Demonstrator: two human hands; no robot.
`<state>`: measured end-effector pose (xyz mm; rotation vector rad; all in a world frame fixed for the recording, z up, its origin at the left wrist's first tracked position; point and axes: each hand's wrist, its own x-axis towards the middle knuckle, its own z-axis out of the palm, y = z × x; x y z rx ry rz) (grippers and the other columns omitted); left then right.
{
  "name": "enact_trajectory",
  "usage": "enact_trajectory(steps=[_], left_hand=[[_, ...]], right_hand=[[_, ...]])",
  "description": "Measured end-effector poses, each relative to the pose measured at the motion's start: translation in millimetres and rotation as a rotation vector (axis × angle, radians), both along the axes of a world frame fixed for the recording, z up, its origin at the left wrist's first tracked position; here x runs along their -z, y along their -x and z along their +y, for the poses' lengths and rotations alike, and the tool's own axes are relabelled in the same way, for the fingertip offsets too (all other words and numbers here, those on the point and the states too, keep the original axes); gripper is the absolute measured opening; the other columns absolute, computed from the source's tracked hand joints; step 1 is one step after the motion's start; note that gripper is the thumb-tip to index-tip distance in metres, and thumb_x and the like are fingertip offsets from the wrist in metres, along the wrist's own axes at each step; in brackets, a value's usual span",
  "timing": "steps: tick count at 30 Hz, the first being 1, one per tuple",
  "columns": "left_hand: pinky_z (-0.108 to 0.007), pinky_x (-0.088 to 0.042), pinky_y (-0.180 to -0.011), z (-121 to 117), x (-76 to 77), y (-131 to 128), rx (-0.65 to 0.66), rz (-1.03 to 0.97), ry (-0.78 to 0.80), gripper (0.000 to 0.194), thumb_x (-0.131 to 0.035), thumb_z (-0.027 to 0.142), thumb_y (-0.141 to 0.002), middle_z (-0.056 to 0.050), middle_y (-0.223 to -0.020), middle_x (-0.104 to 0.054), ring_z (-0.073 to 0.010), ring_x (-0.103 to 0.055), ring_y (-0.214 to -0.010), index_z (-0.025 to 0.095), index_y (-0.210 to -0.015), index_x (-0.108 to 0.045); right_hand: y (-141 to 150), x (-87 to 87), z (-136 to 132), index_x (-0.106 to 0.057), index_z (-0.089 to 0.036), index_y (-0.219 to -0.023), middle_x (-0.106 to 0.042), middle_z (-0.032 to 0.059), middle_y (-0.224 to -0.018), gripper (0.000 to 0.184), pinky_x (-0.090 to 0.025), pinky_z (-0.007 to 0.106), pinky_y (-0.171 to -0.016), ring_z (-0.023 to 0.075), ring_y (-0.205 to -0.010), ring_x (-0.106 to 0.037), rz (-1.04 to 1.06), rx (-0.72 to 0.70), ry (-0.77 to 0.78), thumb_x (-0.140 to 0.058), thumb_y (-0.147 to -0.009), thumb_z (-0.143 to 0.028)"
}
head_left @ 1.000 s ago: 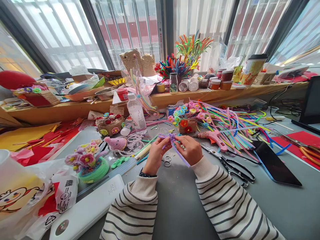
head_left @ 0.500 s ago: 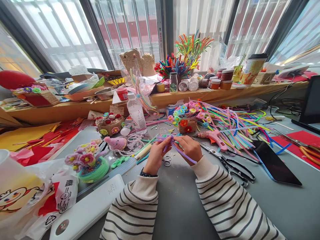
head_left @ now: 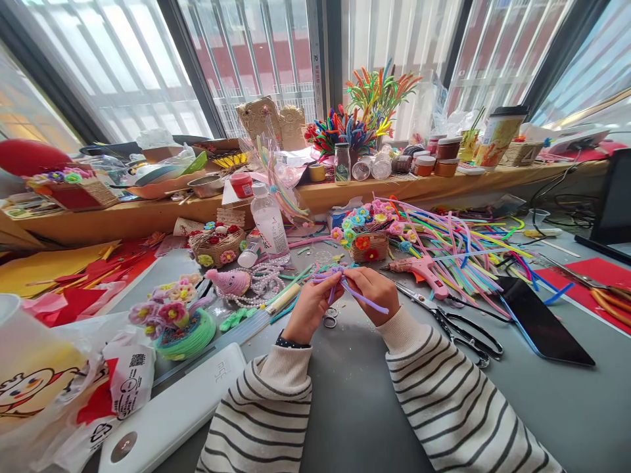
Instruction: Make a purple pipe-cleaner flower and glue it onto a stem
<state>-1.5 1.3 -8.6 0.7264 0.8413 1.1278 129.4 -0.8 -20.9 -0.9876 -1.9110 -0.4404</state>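
Both my hands meet over the grey table, pinching a purple pipe cleaner (head_left: 367,301) whose far end is twisted into a small flower shape. My left hand (head_left: 309,307) grips the twisted part with closed fingers. My right hand (head_left: 375,291) is closed on the same piece, and the loose purple tail runs out to the right beneath it. Small scissors (head_left: 329,318) lie on the table just under my hands. Striped sleeves cover both forearms.
A pink glue gun (head_left: 420,268) and large black scissors (head_left: 456,330) lie to the right, beside a heap of coloured pipe cleaners (head_left: 458,246) and a dark phone (head_left: 539,323). Flower baskets (head_left: 369,240), a plastic bottle (head_left: 269,223), pearls and a white box (head_left: 172,410) crowd the left.
My hands have drawn closer together and turned the purple piece; the loose tail has swung from pointing down towards me to lying out to the right.
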Motion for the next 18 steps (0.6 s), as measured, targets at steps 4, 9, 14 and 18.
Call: enact_trajectory(steps=[4,9,14,18], left_hand=[[-0.018,-0.046,-0.063,0.4,-0.4,0.9,0.009,-0.107,0.002,0.014,-0.066,0.016,-0.058,0.0,-0.068,-0.064,-0.0076,-0.057,-0.063,0.016,-0.072,-0.064],[-0.018,-0.047,-0.063,1.0,-0.3,1.3,0.006,-0.132,0.006,0.013,-0.065,0.013,-0.059,-0.001,-0.068,-0.064,-0.0083,-0.058,-0.062,0.014,-0.072,-0.064],[-0.019,-0.046,-0.066,1.7,1.2,0.4,-0.048,-0.079,-0.038,0.016,-0.066,0.013,-0.057,-0.001,-0.068,-0.065,-0.0085,-0.059,-0.063,0.014,-0.073,-0.063],[-0.021,-0.046,-0.068,1.3,1.2,-0.5,-0.083,-0.018,-0.084,0.02,-0.067,0.015,-0.057,-0.001,-0.069,-0.065,-0.0088,-0.059,-0.064,0.013,-0.076,-0.063]], right_hand=[[-0.2,-1.9,-0.8,-0.061,-0.017,-0.083,-0.066,0.0052,-0.075,0.02,-0.043,0.024,-0.062,0.0141,-0.069,-0.058,-0.002,0.013,-0.001,-0.041,-0.082,-0.021],[-0.4,-2.7,-0.9,-0.06,-0.017,-0.083,-0.065,0.0048,-0.074,0.02,-0.042,0.023,-0.063,0.0137,-0.07,-0.058,0.004,0.011,0.013,-0.041,-0.082,-0.02],[0.5,-0.5,1.6,-0.059,-0.016,-0.078,-0.064,0.0046,-0.07,0.018,-0.041,0.022,-0.062,0.0132,-0.067,-0.057,0.008,0.024,-0.009,-0.042,-0.081,-0.02],[1.6,2.4,4.7,-0.058,-0.016,-0.075,-0.063,0.004,-0.068,0.017,-0.041,0.021,-0.062,0.0125,-0.066,-0.057,0.035,0.021,0.011,-0.042,-0.081,-0.021]])
